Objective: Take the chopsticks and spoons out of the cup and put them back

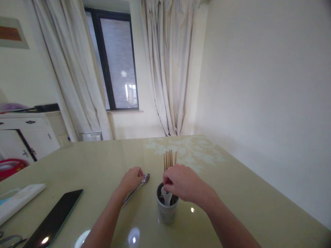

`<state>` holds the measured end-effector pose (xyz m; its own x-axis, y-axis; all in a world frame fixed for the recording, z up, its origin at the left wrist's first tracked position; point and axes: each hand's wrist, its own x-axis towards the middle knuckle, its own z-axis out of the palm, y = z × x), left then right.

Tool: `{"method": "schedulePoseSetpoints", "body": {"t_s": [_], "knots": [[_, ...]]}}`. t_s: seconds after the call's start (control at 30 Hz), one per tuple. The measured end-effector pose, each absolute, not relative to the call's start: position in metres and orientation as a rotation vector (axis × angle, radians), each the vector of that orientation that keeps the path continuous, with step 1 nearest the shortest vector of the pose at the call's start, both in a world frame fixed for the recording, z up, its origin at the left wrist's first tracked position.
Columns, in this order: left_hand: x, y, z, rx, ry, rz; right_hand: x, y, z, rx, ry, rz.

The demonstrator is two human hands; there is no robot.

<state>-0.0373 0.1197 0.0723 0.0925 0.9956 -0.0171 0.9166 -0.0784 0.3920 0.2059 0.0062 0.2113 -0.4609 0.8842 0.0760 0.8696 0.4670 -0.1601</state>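
Note:
My right hand (pixel 182 181) is closed, its fingertips pinching the handle of a white ceramic spoon (pixel 167 197). That spoon stands in a pale patterned cup (pixel 167 210), its lower end hidden inside. Several wooden chopsticks (pixel 169 159) rise from the same cup, behind my fingers. Left of the cup, my left hand (pixel 132 179) is low over the table with its fingers curled. A metal spoon (pixel 146 178) lies slanted right beside it, the bowl pointing away from me. Whether the left fingers grip this spoon is hidden.
A glossy greenish table (pixel 98 162) spreads under everything. At the left are a black phone-like slab (pixel 55 215), a white flat object (pixel 22 199) and a dark cable (pixel 11 239). A wall (pixel 271 103) borders the table's right edge; curtains (pixel 173 69) hang beyond the far edge.

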Motion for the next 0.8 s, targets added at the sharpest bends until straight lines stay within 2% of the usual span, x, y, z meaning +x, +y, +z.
{"method": "schedulePoseSetpoints", "body": {"t_s": [0.23,0.47,0.7,0.8], "knots": [[-0.043,0.117,0.098,2.094,1.759,0.519,0.211,0.007,0.221,-1.534,-2.448,0.099],[-0.046,0.095,0.158,1.969,1.337,1.033,0.213,0.012,0.225,-1.418,-2.243,0.050],[-0.013,0.044,0.212,2.044,1.136,1.308,0.205,0.007,0.224,-1.031,-1.944,0.266],[0.004,0.024,0.224,2.093,1.070,1.410,0.205,0.004,0.227,-0.896,-1.799,0.258]]}}
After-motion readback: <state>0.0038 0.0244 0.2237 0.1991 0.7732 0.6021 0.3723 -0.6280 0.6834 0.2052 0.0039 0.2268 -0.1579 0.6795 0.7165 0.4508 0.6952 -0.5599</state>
